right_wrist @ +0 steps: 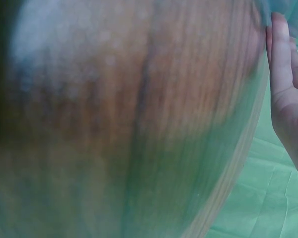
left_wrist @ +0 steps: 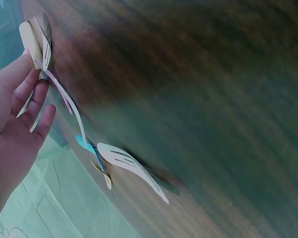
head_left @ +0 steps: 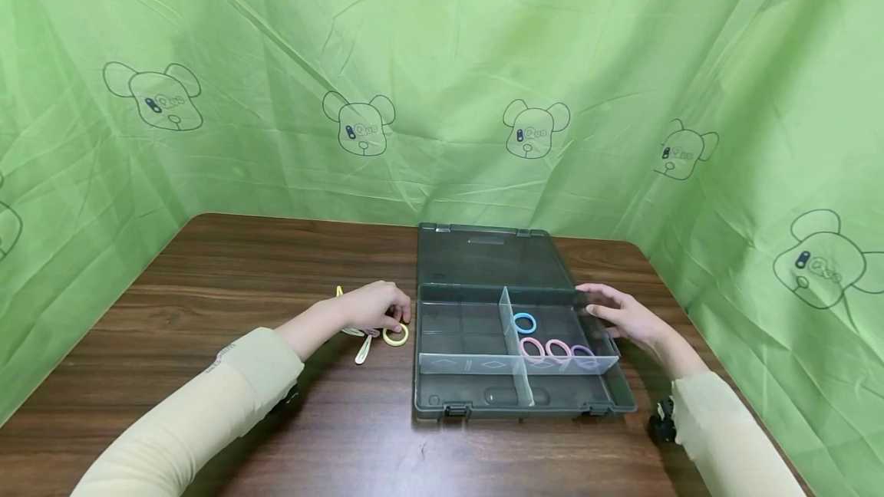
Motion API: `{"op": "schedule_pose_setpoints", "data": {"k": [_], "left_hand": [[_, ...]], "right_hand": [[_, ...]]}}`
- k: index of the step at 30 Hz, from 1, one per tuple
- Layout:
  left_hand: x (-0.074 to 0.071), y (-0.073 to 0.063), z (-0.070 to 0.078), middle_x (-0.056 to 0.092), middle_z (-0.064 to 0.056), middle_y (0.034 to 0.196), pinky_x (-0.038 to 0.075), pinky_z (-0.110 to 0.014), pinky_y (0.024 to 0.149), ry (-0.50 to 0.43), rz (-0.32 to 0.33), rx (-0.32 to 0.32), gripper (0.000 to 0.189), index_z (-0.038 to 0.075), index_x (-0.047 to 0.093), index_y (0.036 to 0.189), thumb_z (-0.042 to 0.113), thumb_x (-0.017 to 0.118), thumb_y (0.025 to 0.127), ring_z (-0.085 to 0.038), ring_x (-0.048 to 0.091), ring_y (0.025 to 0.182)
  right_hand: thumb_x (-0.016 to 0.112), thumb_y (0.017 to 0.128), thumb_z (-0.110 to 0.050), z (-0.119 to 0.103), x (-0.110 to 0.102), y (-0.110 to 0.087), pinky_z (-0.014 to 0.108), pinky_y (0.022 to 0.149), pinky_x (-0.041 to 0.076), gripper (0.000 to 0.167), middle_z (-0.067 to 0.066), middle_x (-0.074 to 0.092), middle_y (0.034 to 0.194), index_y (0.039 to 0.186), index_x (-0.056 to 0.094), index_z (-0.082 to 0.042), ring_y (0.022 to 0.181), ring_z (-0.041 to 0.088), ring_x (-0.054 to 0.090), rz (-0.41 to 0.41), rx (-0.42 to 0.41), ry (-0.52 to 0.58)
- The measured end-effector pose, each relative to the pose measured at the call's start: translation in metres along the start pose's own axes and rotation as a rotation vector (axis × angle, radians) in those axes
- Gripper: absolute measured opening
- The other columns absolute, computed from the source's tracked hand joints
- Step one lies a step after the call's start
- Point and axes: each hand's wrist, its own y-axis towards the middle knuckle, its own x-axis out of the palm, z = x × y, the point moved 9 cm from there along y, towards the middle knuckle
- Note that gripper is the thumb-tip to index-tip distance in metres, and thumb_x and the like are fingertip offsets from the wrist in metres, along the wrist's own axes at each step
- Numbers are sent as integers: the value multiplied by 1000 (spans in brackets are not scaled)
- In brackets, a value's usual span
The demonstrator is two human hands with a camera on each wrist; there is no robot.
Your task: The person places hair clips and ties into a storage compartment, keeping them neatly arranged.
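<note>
My left hand is left of the grey plastic box, its thumb and fingertips pinching a yellow ring-shaped hair tie. Around those fingers lie several snap hair clips: a white one, a yellow one, and in the left wrist view a blue one and a larger white one. At the box's right side, my right hand rests its fairly straight fingers against the edge. One compartment holds a blue hair tie, two pink hair ties and a purple one.
The box's lid lies folded back behind it. Clear dividers split the box into compartments. Brown wooden table surrounds it, with a green curtain along the back and sides.
</note>
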Motion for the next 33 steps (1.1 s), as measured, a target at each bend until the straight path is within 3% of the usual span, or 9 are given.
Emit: {"op": "schedule_pose_setpoints", "data": {"k": [5, 12, 20, 33], "left_hand": [[1, 0, 1, 61, 7, 66, 44, -19, 62, -43, -12, -13, 10, 13, 65, 76, 13, 75, 76, -2, 53, 63], [-1, -2, 4, 59, 7, 65, 44, -16, 57, -55, 17, 33, 11, 12, 64, 75, 9, 75, 75, 0, 51, 60], [1, -2, 0, 59, 8, 66, 45, -18, 55, -84, -40, -59, 9, 13, 65, 76, 12, 74, 78, -1, 52, 59], [-25, 0, 6, 55, 12, 65, 43, -20, 58, -65, 34, -68, 11, 17, 64, 75, 12, 72, 80, -3, 51, 61]], "right_hand": [[54, 96, -24, 1, 0, 0, 42, 77, 55, 55, 23, 44, 134, 143, 32, -6, 104, 12, 61, -3, 2, -1], [54, 96, -23, 1, -1, 0, 42, 77, 54, 54, 26, 41, 135, 143, 32, -7, 104, 12, 61, 3, 3, 1], [53, 97, -22, 1, 0, 0, 42, 77, 55, 52, 28, 43, 133, 142, 32, -7, 104, 16, 61, -13, -16, -1], [53, 97, -21, 0, 1, 0, 42, 77, 55, 52, 29, 41, 134, 142, 32, -6, 104, 15, 61, -13, -16, 8]]}}
